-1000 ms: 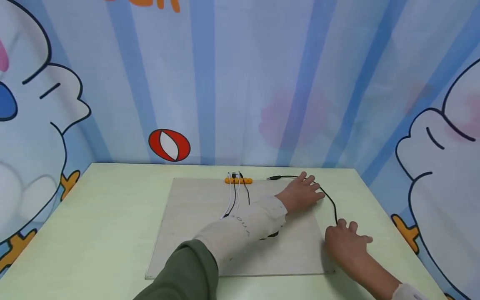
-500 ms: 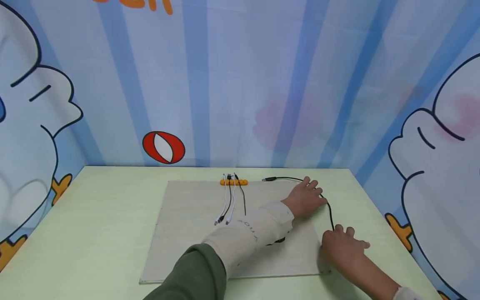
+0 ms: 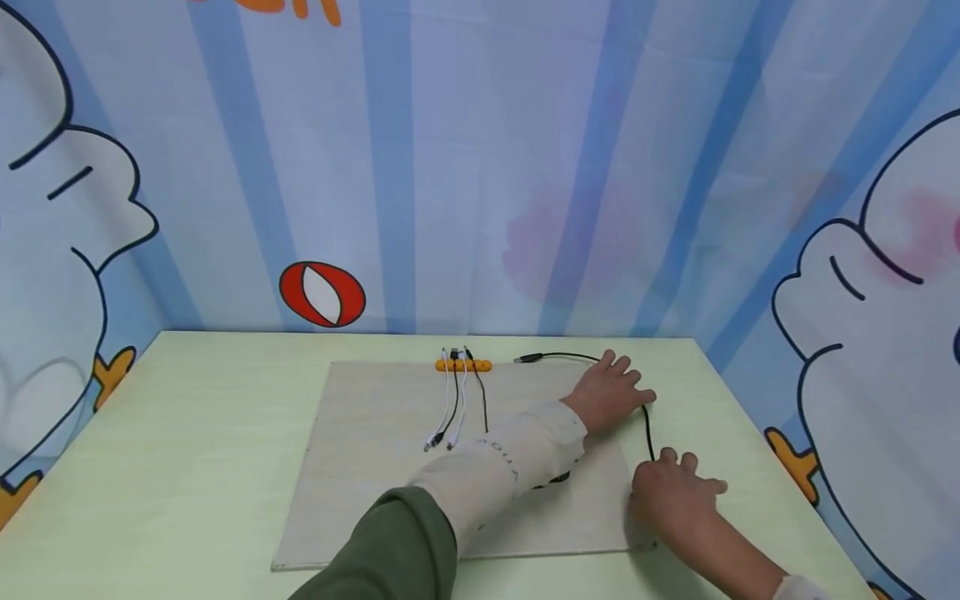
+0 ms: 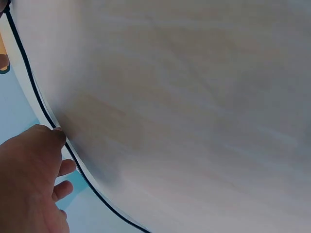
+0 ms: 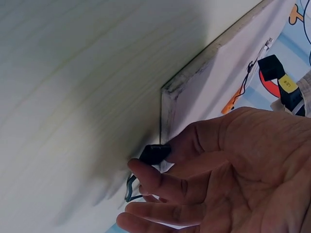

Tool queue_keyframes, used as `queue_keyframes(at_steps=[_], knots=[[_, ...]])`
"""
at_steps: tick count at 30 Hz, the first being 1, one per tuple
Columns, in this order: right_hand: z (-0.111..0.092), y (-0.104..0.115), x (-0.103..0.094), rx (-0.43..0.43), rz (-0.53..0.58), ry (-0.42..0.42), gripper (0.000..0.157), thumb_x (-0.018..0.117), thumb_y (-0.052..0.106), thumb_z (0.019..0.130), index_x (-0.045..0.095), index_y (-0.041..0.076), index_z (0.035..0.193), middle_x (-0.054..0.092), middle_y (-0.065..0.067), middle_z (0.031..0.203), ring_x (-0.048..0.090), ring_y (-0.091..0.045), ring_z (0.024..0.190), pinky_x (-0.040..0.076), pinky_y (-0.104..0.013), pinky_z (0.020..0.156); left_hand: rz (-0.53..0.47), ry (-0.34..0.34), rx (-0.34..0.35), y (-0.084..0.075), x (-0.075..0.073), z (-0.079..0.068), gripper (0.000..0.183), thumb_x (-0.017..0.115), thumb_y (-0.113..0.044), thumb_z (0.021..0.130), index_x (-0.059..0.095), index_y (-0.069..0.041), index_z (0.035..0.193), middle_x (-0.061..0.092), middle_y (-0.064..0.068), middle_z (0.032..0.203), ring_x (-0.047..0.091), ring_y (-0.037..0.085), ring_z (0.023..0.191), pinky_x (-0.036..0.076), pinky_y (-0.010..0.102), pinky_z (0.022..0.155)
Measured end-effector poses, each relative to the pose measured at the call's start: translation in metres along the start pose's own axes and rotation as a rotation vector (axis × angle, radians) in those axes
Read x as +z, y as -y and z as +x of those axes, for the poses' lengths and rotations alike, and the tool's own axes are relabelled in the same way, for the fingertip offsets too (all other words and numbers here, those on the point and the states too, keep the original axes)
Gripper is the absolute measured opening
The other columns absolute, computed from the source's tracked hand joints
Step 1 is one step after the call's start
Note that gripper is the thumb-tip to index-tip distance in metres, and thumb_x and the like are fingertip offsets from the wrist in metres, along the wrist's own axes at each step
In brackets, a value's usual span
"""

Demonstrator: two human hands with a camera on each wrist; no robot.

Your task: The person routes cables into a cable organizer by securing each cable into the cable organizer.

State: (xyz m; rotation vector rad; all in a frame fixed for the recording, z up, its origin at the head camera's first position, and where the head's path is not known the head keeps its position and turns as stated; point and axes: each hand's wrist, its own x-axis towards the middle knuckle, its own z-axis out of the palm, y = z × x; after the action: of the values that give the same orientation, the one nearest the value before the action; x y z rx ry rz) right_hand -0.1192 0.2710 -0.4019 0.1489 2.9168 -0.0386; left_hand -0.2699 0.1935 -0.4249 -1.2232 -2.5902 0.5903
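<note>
A black USB cable (image 3: 564,355) runs along the far and right edges of a pale board (image 3: 360,500), one plug (image 3: 529,358) lying near the far edge. My left hand (image 3: 609,396) reaches across the board to its right side. Its thumb and index finger pinch the cable (image 4: 91,186) right at the board's edge; the other fingers are spread apart. Closer to the front right corner, my right hand (image 3: 678,500) pinches the cable's black end plug (image 5: 154,154) between thumb and index finger, beside the board's corner (image 5: 167,90).
An orange cable holder (image 3: 483,366) at the board's far edge has several white and black cables (image 3: 453,412) hanging from it over the board. A black object (image 3: 558,478) is partly hidden under my left sleeve. A patterned curtain (image 3: 480,183) stands behind the table (image 3: 217,400).
My left hand has shifted right along the cable to the board's edge. My right hand has moved slightly left, and the cable between the hands has straightened toward the board. The view has shifted slightly.
</note>
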Motion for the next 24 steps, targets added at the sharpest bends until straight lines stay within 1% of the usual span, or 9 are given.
queue_keyframes(at_steps=[4,9,15,19,24], knots=[[0.001,0.001,0.004,0.004,-0.025,-0.011,0.022,0.065,0.014,0.105,0.079,-0.004,0.106,0.063,-0.031,0.112,0.056,-0.061,0.118,0.042,-0.096,0.099,-0.002,0.028,0.005,-0.004,0.002,0.005,0.051,0.052,-0.026,0.122,0.047,-0.054,0.165,0.060,-0.016,0.156,0.049,0.013,0.143,0.032,0.039,0.126],[0.003,0.000,0.007,0.019,-0.025,-0.006,0.024,0.067,0.018,0.104,0.079,-0.004,0.106,0.064,-0.032,0.113,0.056,-0.062,0.120,0.041,-0.097,0.099,-0.017,0.047,0.002,-0.007,0.001,0.010,0.055,0.053,-0.026,0.121,0.043,-0.055,0.167,0.058,-0.016,0.159,0.046,0.013,0.149,0.030,0.039,0.130],[0.004,-0.002,0.007,0.020,-0.038,-0.005,0.023,0.067,0.018,0.104,0.078,-0.003,0.107,0.064,-0.030,0.112,0.057,-0.060,0.117,0.043,-0.096,0.098,-0.005,0.042,-0.004,-0.007,0.000,0.011,0.056,0.052,-0.026,0.122,0.041,-0.057,0.167,0.059,-0.017,0.157,0.047,0.012,0.145,0.031,0.038,0.127],[0.004,-0.003,0.005,-0.002,-0.051,-0.044,0.018,0.066,0.012,0.103,0.078,-0.002,0.106,0.064,-0.030,0.111,0.057,-0.058,0.112,0.046,-0.093,0.096,-0.004,0.027,0.002,-0.006,0.003,0.011,0.056,0.051,-0.025,0.122,0.040,-0.056,0.168,0.060,-0.016,0.155,0.049,0.012,0.143,0.032,0.039,0.126],[0.004,-0.005,0.006,-0.039,-0.063,-0.123,0.014,0.066,0.006,0.101,0.076,-0.004,0.100,0.062,-0.028,0.103,0.059,-0.051,0.101,0.055,-0.081,0.087,-0.008,-0.007,0.015,-0.005,0.004,0.012,0.057,0.049,-0.023,0.123,0.039,-0.055,0.168,0.061,-0.017,0.156,0.050,0.013,0.145,0.033,0.039,0.131]])
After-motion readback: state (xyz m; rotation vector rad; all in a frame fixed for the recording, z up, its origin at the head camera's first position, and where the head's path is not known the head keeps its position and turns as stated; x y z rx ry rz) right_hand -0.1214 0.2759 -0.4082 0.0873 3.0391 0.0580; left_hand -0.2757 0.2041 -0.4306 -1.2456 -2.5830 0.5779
